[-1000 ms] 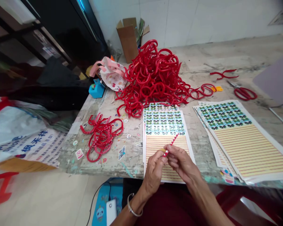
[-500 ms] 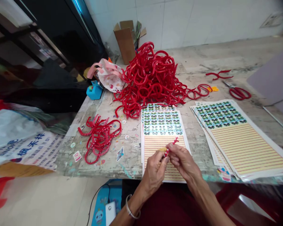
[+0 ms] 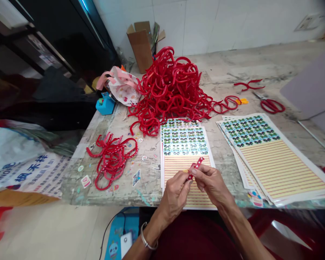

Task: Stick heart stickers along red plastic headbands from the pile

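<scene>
Over a printed sheet, my left hand and my right hand are close together. Both have their fingers closed on a narrow red strip with white dots. One end of it sticks up past the right fingertips; the part between the hands is mostly covered. A bit of yellow shows by the left fingers. The sheet carries green and blue pictures above and thin lines on yellow below. Left of it lies a small tangle of dotted red strips. Behind it rises a large heap of red strips.
At right are a stack of similar sheets, red-handled scissors and crossed red pieces. Further back stand a cardboard box, a patterned bag and a blue holder. A red stool is below the table.
The strip's free end has turned so that more of its dotted face shows. My hands stay close together over the sheet. The whole view has shifted slightly.
</scene>
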Motion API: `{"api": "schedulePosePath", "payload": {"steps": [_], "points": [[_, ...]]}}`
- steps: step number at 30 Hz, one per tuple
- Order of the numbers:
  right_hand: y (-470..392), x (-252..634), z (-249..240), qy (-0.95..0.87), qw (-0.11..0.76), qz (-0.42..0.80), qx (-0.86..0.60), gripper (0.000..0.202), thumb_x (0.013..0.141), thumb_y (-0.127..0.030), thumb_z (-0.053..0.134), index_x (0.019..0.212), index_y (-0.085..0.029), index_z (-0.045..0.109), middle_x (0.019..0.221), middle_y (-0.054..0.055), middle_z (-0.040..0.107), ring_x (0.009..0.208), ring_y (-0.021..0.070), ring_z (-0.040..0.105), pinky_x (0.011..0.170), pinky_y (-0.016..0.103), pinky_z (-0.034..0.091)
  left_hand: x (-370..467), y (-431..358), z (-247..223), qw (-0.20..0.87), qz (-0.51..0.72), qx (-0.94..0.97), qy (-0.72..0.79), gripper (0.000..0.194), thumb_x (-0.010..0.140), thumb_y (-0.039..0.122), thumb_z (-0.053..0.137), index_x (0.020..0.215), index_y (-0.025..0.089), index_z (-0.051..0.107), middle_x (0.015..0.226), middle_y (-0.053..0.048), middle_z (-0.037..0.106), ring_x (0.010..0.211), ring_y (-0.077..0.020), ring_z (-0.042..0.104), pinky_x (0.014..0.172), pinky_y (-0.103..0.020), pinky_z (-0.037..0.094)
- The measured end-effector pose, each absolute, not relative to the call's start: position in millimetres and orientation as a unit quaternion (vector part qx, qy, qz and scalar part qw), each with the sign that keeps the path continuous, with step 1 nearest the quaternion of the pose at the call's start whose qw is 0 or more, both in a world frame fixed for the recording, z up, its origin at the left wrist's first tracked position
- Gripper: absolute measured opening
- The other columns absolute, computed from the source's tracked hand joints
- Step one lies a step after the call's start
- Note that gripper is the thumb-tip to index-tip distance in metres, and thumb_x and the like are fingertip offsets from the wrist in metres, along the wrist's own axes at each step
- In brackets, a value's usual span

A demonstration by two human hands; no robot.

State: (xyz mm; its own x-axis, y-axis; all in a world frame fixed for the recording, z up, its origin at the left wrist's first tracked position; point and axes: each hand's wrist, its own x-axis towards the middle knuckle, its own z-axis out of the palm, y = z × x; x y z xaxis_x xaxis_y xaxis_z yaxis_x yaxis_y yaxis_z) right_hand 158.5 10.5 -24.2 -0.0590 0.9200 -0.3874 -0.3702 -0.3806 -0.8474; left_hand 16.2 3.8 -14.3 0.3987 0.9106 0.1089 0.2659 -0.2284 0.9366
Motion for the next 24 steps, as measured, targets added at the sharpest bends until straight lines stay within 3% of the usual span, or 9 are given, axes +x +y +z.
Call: {"api": "schedulePosePath", "payload": {"steps": [10,17,19,22,24], "points": [[20.0,174.2,-25.0,-0.293,0.478,0.66,-0.5,0.027,0.065,-0.038,0.076,0.06,-0.015,0.062,0.041,-0.006,0.043,0.034,0.0036,0.031,0.034,0.02,0.023,8.3,0.2,-23.6,0.432,0.36,0.744,0.362,0.027,0.09,0.01,0.041,0.112,0.017,0.054,0.099,-0.011,0.06,0.094,-0.0191,0.055,0.082,-0.032,0.046],[23.9,175.6,-20.0,-0.315,0.478,0.646,-0.505,0.044,0.08,-0.052,0.057,0.058,-0.014,0.062,0.04,-0.005,0.042,0.034,0.0039,0.033,0.034,0.019,0.025,9.6,-0.8,-28.7,0.403,0.356,0.764,0.358,0.027,0.089,0.009,0.042,0.111,0.016,0.054,0.096,-0.011,0.061,0.091,-0.0191,0.057,0.079,-0.032,0.048],[21.2,174.8,-19.4,-0.296,0.488,0.644,-0.508,0.046,0.082,-0.055,0.051,0.066,-0.014,0.065,0.041,-0.005,0.042,0.035,0.005,0.036,0.036,0.018,0.029,14.5,0.9,-29.5,0.369,0.348,0.78,0.365,0.025,0.088,0.009,0.043,0.109,0.015,0.055,0.093,-0.011,0.061,0.087,-0.0189,0.058,0.077,-0.032,0.049],[11.6,177.0,-20.0,-0.314,0.496,0.626,-0.513,0.038,0.08,-0.053,0.055,0.086,-0.016,0.066,0.056,-0.002,0.054,0.043,0.0065,0.042,0.04,0.019,0.036,26.8,4.6,-30.7,0.288,0.325,0.816,0.381,0.022,0.088,0.01,0.043,0.104,0.014,0.057,0.087,-0.01,0.061,0.081,-0.0191,0.06,0.072,-0.031,0.051],[3.2,181.3,-21.1,-0.356,0.495,0.591,-0.528,0.033,0.078,-0.048,0.061,0.085,-0.017,0.064,0.063,-0.002,0.054,0.045,0.006,0.042,0.041,0.019,0.036,36.8,5.7,-31.8,0.244,0.302,0.84,0.379,0.02,0.088,0.011,0.043,0.099,0.014,0.059,0.082,-0.009,0.06,0.076,-0.0189,0.061,0.068,-0.031,0.052]]}}
